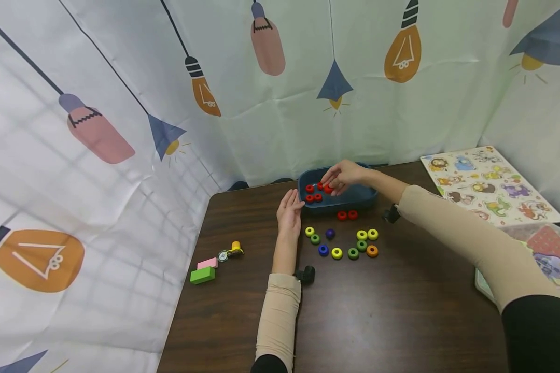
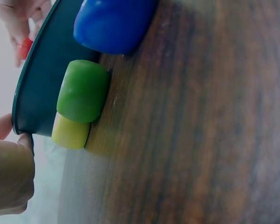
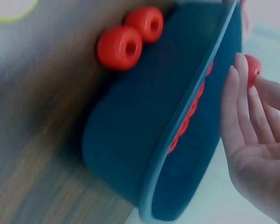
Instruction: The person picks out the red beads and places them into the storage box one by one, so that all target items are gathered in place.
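Tray [image 1: 329, 208] at table's [image 1: 378, 311] twelve o'clock, red beads [image 1: 310, 188] inside toward nine. Right hand [image 1: 347, 175] pinches another red bead [image 3: 254, 71] above tray; left hand [image 1: 289, 213], fingers straight, touches tray's nine-o'clock end. Risk: smooth bead could slip from fingertip hold, bounce, roll away.

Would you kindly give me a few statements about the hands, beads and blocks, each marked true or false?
1. The right hand holds a red bead over the tray. True.
2. The left hand holds one too. False: it touches the tray's end.
3. Two red beads lie on the table in front of the tray. True.
4. The green block lies inside the tray. False: it is on the table beside the pink block.
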`<state>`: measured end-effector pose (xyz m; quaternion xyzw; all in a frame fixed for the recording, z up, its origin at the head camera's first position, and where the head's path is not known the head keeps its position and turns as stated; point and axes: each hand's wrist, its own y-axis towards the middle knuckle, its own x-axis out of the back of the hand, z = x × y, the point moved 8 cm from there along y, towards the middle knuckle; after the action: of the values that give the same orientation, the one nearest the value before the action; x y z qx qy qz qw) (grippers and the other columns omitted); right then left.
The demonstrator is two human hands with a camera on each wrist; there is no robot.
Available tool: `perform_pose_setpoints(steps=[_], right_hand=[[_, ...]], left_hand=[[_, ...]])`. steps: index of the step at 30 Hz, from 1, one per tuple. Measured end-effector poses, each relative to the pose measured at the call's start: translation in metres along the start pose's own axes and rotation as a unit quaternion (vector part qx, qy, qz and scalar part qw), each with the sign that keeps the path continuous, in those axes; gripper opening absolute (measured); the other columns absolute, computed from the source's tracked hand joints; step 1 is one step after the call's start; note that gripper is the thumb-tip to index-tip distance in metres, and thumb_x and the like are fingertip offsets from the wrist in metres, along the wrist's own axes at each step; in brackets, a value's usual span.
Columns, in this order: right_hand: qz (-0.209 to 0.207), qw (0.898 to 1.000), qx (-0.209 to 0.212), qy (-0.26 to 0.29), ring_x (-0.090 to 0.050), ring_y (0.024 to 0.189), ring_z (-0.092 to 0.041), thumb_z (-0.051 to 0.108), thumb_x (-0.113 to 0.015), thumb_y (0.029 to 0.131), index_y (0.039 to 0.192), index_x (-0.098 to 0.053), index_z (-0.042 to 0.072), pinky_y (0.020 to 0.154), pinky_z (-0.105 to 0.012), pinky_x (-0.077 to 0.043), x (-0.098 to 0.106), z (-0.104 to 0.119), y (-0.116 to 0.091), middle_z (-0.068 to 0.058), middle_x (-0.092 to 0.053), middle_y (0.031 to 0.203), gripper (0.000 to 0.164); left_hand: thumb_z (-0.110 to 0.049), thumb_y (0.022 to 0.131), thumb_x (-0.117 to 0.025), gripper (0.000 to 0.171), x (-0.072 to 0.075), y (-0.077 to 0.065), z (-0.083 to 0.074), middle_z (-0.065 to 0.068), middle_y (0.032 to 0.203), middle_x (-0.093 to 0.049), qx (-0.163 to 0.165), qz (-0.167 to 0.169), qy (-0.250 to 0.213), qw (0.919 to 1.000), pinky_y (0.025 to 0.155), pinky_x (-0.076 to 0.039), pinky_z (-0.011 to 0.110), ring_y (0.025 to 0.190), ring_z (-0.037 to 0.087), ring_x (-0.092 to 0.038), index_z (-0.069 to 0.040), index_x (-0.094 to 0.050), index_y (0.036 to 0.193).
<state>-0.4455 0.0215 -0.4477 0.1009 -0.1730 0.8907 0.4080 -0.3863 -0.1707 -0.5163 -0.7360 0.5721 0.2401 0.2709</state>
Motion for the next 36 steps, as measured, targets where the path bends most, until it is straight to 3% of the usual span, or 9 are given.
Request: perform_pose_setpoints(steps=[2, 14, 20, 24, 29, 32, 36], right_hand=[[-0.004, 1.0, -0.016, 0.008, -0.069, 0.095, -0.04, 0.0, -0.057, 0.096, 0.129, -0.058, -0.005, 0.09, -0.056, -0.052, 0.008, -0.007, 0.007, -0.02, -0.066, 0.118, 0.034], [0.007, 0.999, -0.05, 0.007, -0.069, 0.096, -0.039, -0.006, -0.057, 0.092, 0.129, -0.058, -0.006, 0.083, -0.05, -0.058, -0.005, -0.044, 0.03, -0.023, -0.063, 0.124, 0.037], [0.004, 0.999, -0.039, 0.032, -0.067, 0.101, -0.039, -0.009, -0.056, 0.091, 0.133, -0.056, -0.004, 0.084, -0.049, -0.058, -0.009, -0.047, 0.029, -0.023, -0.058, 0.132, 0.042], [-0.038, 0.998, -0.015, 0.051, -0.067, 0.101, -0.04, -0.006, -0.056, 0.094, 0.13, -0.057, -0.005, 0.085, -0.051, -0.057, 0.001, -0.041, 0.016, -0.025, -0.06, 0.129, 0.036], [-0.072, 0.996, 0.048, 0.017, -0.069, 0.094, -0.037, 0.008, -0.06, 0.097, 0.121, -0.064, -0.001, 0.08, -0.05, -0.058, 0.007, -0.018, -0.012, -0.023, -0.066, 0.118, 0.026], [-0.056, 0.996, 0.073, -0.004, -0.07, 0.089, -0.036, 0.01, -0.061, 0.097, 0.117, -0.067, 0.001, 0.078, -0.053, -0.058, -0.001, -0.009, -0.032, -0.02, -0.07, 0.111, 0.023], [-0.004, 0.996, 0.082, -0.029, -0.07, 0.091, -0.036, 0.009, -0.06, 0.097, 0.118, -0.066, -0.001, 0.079, -0.054, -0.058, -0.022, -0.01, -0.056, -0.021, -0.069, 0.114, 0.024]], left_hand=[[0.026, 0.086, -0.047, 0.063, -0.001, 0.001, 0.0, 0.022, 0.151, -0.039, 0.001, 0.002, -0.002, 1.0, 0.112, -0.037, 0.041, 0.136, 0.024, -0.044, 0.001, -0.043, 0.143], [0.027, 0.085, -0.048, 0.063, 0.0, -0.003, 0.001, 0.022, 0.15, -0.04, 0.002, -0.001, 0.005, 1.0, 0.099, -0.05, 0.031, 0.137, 0.025, -0.043, 0.002, -0.043, 0.143], [0.026, 0.084, -0.05, 0.065, -0.001, -0.003, -0.001, 0.021, 0.15, -0.04, 0.001, 0.001, 0.005, 1.0, 0.113, -0.034, 0.042, 0.137, 0.025, -0.043, 0.001, -0.043, 0.143], [0.024, 0.086, -0.05, 0.063, 0.0, -0.002, 0.002, 0.019, 0.15, -0.041, 0.006, 0.001, 0.003, 1.0, 0.109, -0.041, 0.036, 0.137, 0.024, -0.043, 0.0, -0.043, 0.144], [0.023, 0.088, -0.049, 0.062, -0.001, 0.002, 0.004, 0.019, 0.152, -0.039, 0.008, 0.012, 0.0, 0.9999, 0.11, -0.04, 0.034, 0.139, 0.024, -0.04, 0.0, -0.041, 0.145], [0.023, 0.087, -0.05, 0.063, -0.001, 0.003, 0.005, 0.018, 0.149, -0.043, 0.006, 0.012, -0.004, 0.9999, 0.109, -0.041, 0.035, 0.139, 0.025, -0.041, 0.0, -0.042, 0.144], [0.024, 0.087, -0.049, 0.061, 0.0, 0.003, 0.004, 0.018, 0.145, -0.047, -0.003, 0.007, 0.0, 1.0, 0.106, -0.044, 0.034, 0.137, 0.025, -0.043, 0.001, -0.044, 0.143]])
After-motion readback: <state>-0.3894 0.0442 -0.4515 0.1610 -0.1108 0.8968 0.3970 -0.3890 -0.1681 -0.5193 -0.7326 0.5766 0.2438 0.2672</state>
